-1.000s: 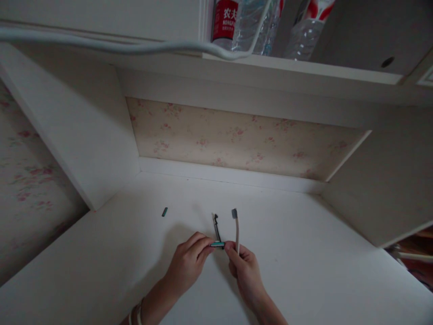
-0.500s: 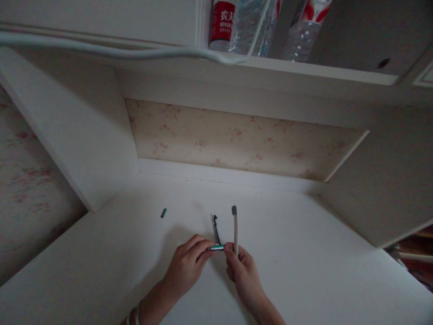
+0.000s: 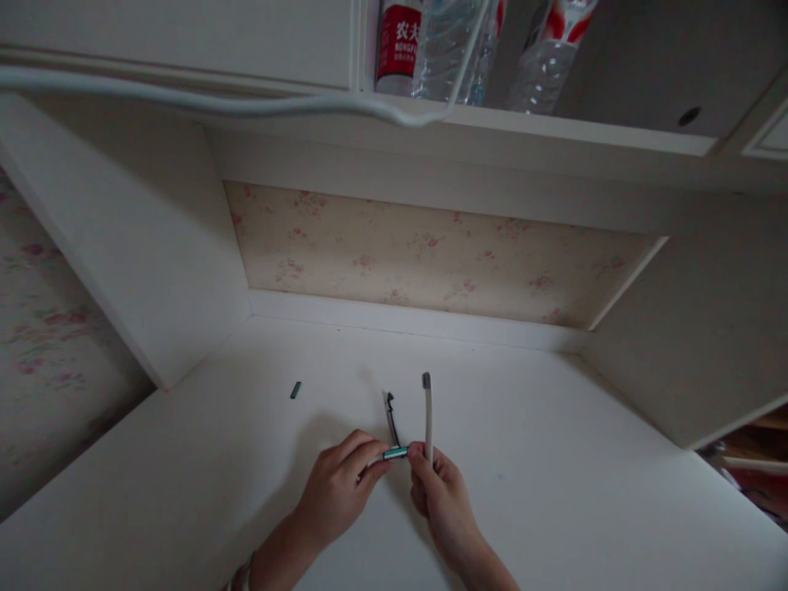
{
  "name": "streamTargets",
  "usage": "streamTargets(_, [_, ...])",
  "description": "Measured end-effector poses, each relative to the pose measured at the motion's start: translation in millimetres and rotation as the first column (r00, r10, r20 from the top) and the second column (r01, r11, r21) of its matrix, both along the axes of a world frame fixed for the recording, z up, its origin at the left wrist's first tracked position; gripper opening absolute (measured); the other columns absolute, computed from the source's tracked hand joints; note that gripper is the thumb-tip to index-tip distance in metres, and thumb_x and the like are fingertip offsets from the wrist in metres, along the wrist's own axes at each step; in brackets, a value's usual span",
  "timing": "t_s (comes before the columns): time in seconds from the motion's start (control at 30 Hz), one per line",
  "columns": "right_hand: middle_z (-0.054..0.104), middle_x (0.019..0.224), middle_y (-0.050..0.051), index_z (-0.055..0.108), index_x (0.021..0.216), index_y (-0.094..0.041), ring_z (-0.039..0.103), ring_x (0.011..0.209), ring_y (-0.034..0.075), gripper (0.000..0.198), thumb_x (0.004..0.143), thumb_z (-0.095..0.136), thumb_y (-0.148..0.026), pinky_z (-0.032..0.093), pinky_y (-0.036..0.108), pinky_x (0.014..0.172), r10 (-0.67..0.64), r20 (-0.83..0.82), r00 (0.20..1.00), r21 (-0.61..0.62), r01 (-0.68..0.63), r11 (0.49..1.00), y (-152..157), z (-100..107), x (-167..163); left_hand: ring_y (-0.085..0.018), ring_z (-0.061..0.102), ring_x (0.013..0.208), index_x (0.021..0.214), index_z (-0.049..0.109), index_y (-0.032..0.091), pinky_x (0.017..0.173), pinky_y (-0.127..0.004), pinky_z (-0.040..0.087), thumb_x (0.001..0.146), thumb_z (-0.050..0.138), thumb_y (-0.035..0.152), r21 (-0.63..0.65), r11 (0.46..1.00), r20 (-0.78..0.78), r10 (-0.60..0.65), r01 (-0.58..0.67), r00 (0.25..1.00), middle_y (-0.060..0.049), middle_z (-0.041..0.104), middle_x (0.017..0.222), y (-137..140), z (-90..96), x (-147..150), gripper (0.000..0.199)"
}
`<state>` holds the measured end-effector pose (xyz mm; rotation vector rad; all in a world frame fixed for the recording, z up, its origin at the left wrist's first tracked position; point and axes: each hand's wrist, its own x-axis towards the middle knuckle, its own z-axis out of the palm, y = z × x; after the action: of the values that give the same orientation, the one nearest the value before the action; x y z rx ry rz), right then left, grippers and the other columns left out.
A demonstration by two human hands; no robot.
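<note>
Between my hands is a small green and black strip, looking like a razor cartridge (image 3: 395,452). My left hand (image 3: 341,476) pinches its left end between thumb and fingers. My right hand (image 3: 440,484) is closed around a pale toothbrush (image 3: 429,414) that stands up with its dark bristles at the top; its fingertips touch the cartridge's right end. Just beyond the cartridge is a slim black and silver razor handle (image 3: 391,417), its lower end hidden behind the hands. A second green and black cartridge (image 3: 296,390) lies apart on the white desktop, to the left.
The white desktop (image 3: 542,476) has side panels and a low back ledge. Above it an open shelf (image 3: 579,131) holds several plastic bottles (image 3: 400,45). A thick white cable (image 3: 246,105) runs across the shelf front. Items sit on a shelf (image 3: 757,464) at far right.
The cartridge has tilted slightly in my fingers, and its green side shows a little more. The view has shifted slightly; both hands keep their grips.
</note>
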<state>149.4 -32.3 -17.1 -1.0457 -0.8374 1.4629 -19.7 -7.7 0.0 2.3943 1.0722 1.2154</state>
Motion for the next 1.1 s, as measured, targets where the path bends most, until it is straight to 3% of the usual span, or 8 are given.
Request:
streamTargets(0.87, [0.026, 0.049, -0.012, 0.044, 0.073, -0.019, 0.013, 0.040, 0.004, 0.041, 0.075, 0.069, -0.053, 0.009, 0.020, 0.036, 0.085, -0.095, 0.992, -0.089, -0.094, 0.992, -3, 6, -4, -0.011, 0.061, 0.073, 0.098, 0.064, 0.020, 0.066, -0.020, 0.052, 0.086, 0.058, 0.019, -0.075, 0.997, 0.118, -0.024, 0.033, 0.993, -0.003, 0.065, 0.085, -1, 0.3, 5, 0.014])
streamTargets(1.0, [0.032, 0.053, -0.010, 0.056, 0.089, -0.016, 0.017, 0.042, 0.005, 0.043, 0.080, 0.060, -0.058, 0.010, 0.019, 0.038, 0.053, -0.049, 0.997, -0.018, -0.054, 0.998, -5, 8, -1, -0.012, 0.062, 0.076, 0.099, 0.065, 0.021, 0.069, -0.020, 0.052, 0.086, 0.058, 0.019, -0.052, 0.999, 0.160, 0.016, -0.008, 0.987, -0.003, 0.066, 0.084, 2, 3.4, 1, 0.016])
streamTargets(1.1, [0.029, 0.051, -0.009, 0.061, 0.088, -0.014, 0.017, 0.043, 0.006, 0.051, 0.084, 0.049, -0.063, 0.012, 0.020, 0.039, 0.070, 0.049, 0.996, 0.049, -0.072, 0.996, -7, 8, 0, -0.011, 0.062, 0.072, 0.101, 0.066, 0.021, 0.066, -0.020, 0.052, 0.085, 0.059, 0.020, -0.024, 0.997, 0.219, 0.082, -0.079, 0.972, -0.003, 0.067, 0.085, 6, 5.3, -5, 0.017])
